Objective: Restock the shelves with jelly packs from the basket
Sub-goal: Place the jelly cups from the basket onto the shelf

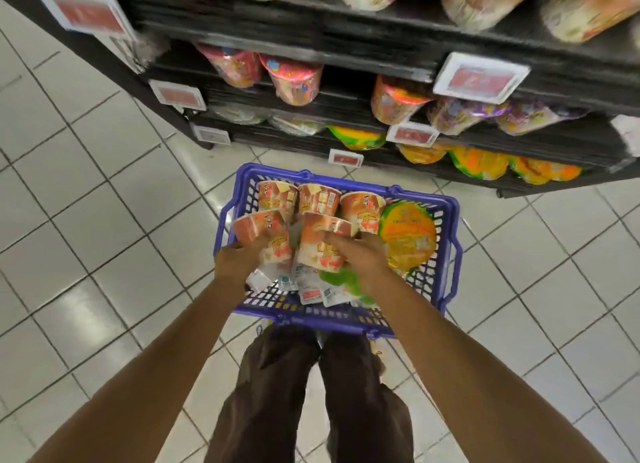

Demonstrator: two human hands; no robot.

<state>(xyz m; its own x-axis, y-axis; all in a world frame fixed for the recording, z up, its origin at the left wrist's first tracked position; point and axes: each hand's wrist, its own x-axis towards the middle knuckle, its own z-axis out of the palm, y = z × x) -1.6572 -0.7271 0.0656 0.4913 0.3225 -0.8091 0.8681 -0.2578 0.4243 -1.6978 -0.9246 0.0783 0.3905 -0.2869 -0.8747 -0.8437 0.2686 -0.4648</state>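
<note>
Two hands: both reach down into the basket, each on one jelly cup of the front row.
Left hand (239, 255): it grips the left jelly cup (266, 227) from the near left side. Its fingers (258, 243) curl over the cup's wall, and the cup tips with its wide end away from the person.
Right hand (358, 253): it holds the right jelly cup (320, 244) from the near right side. Its fingers (337, 237) are spread across the upper wall and bent round it.
Gap between cups: the two held cups sit side by side, close together. Motion blur hides whether they touch.
Back row: three more orange jelly cups (318, 198) lie just beyond the fingertips, against the far wall of the basket, with no hand on them.
Basket (450, 255): blue plastic with lattice walls, standing on the tiled floor (104, 220) right in front of the person's legs (270, 393).
Other contents: a round yellow pack (407, 234) leans on the right wall, just beside the right hand. Small white sachets (311, 291) and a green pack (341, 279) lie under the wrists, near the front wall.
Shelves (346, 33): dark tiers beyond the basket, holding bright jelly packs (294, 78) in rows, with white-framed price tags (479, 78) on the edges.
</note>
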